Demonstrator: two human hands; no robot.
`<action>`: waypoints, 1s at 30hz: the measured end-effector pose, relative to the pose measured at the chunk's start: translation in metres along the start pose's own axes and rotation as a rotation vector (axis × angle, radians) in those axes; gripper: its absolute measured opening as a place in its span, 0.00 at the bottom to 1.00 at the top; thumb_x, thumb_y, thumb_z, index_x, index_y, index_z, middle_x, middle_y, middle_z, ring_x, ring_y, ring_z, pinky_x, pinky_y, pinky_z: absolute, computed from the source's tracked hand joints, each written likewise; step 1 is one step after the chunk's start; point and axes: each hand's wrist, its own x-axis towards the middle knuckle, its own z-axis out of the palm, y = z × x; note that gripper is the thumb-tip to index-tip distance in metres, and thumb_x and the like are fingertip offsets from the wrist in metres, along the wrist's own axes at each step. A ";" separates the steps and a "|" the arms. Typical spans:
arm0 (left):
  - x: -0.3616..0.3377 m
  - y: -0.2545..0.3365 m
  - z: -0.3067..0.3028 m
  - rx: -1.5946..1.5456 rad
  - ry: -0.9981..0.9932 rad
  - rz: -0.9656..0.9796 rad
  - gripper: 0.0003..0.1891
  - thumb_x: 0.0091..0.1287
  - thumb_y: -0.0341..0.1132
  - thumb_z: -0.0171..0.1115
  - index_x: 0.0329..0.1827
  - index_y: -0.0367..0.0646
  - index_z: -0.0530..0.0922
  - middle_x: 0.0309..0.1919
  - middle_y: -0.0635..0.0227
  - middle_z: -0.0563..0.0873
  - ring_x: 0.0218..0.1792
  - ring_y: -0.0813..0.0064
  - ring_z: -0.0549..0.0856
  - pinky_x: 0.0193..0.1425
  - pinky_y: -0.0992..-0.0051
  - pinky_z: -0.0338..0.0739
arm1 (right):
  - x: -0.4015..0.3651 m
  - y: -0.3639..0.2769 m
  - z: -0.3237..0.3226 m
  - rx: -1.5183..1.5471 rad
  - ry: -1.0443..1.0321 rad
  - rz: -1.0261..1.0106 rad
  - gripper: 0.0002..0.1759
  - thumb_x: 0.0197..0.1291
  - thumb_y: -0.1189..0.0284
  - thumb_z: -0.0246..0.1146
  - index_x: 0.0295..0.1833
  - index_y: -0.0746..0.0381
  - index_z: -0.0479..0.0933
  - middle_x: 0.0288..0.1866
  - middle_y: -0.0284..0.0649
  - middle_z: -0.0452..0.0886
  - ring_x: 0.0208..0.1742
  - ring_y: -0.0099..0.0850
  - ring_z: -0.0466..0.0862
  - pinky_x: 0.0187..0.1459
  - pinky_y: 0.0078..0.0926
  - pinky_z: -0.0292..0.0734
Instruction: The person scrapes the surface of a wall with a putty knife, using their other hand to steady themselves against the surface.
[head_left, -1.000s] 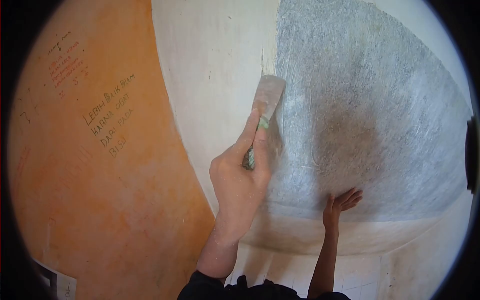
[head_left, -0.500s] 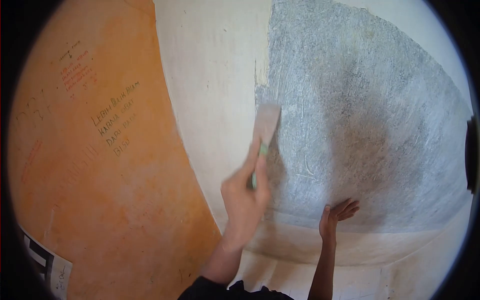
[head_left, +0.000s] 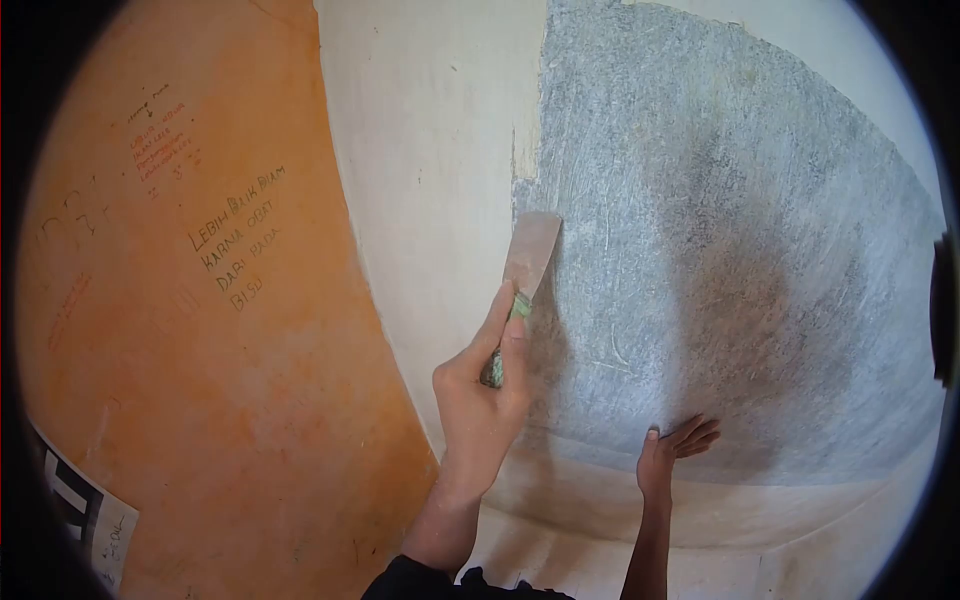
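Note:
A scraper with a wide flat blade (head_left: 535, 245) and a green handle is in my left hand (head_left: 480, 395), its fingers wrapped round the handle. The blade lies at the left border of the rough grey patch (head_left: 620, 230), where it meets the cream wall strip (head_left: 430, 160). Lower right, my right hand (head_left: 678, 450) rests against the bottom part of the grey patch, fingers spread and holding nothing.
An orange wall section (head_left: 270, 400) with handwritten words fills the left side. A black-and-white sheet (head_left: 110, 535) shows at the lower left. A dark object (head_left: 942, 310) stands at the right edge. Shadows fall across the grey patch.
The view has shifted slightly, with the wall markings a little further right. My left hand, blurred before, now appears sharp, with the scraper blade in nearly the same place at the patch border.

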 end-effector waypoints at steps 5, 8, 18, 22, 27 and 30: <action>0.035 0.048 -0.019 -0.070 -0.068 -0.271 0.17 0.75 0.31 0.58 0.64 0.35 0.81 0.49 0.47 0.90 0.50 0.77 0.85 0.55 0.76 0.78 | 0.002 -0.008 -0.001 0.006 0.003 -0.003 0.53 0.74 0.44 0.45 0.81 0.67 0.21 0.82 0.60 0.13 0.80 0.61 0.13 0.74 0.63 0.11; 0.015 0.014 -0.018 -0.007 -0.080 -0.172 0.17 0.76 0.32 0.59 0.64 0.36 0.81 0.47 0.50 0.90 0.46 0.81 0.84 0.51 0.77 0.79 | 0.000 -0.001 -0.002 -0.004 0.004 0.015 0.53 0.74 0.46 0.45 0.80 0.67 0.21 0.82 0.60 0.13 0.80 0.61 0.12 0.74 0.63 0.11; 0.013 0.014 -0.021 -0.002 -0.089 -0.073 0.18 0.77 0.36 0.59 0.65 0.35 0.80 0.53 0.53 0.88 0.54 0.76 0.84 0.59 0.76 0.77 | 0.001 0.000 -0.003 -0.012 0.000 -0.006 0.54 0.74 0.44 0.45 0.80 0.67 0.20 0.82 0.60 0.12 0.80 0.60 0.12 0.74 0.63 0.10; 0.035 0.034 -0.009 -0.091 0.008 -0.111 0.16 0.75 0.32 0.61 0.63 0.38 0.82 0.40 0.51 0.92 0.38 0.89 0.81 0.39 0.80 0.77 | -0.001 -0.004 -0.002 0.005 -0.031 0.057 0.55 0.73 0.40 0.43 0.80 0.67 0.20 0.82 0.59 0.12 0.80 0.59 0.12 0.74 0.63 0.10; 0.025 0.020 -0.015 -0.001 -0.039 -0.015 0.17 0.75 0.32 0.59 0.64 0.39 0.81 0.36 0.54 0.91 0.34 0.89 0.78 0.35 0.80 0.75 | -0.003 -0.002 -0.004 0.003 -0.021 0.026 0.55 0.73 0.39 0.42 0.80 0.66 0.20 0.82 0.59 0.12 0.80 0.58 0.12 0.74 0.63 0.10; 0.027 0.016 -0.003 0.030 0.010 0.054 0.17 0.75 0.33 0.59 0.64 0.39 0.81 0.30 0.55 0.89 0.29 0.90 0.75 0.29 0.80 0.73 | 0.000 0.000 0.001 0.017 -0.003 0.009 0.55 0.73 0.40 0.43 0.81 0.66 0.21 0.82 0.59 0.12 0.80 0.59 0.11 0.74 0.63 0.10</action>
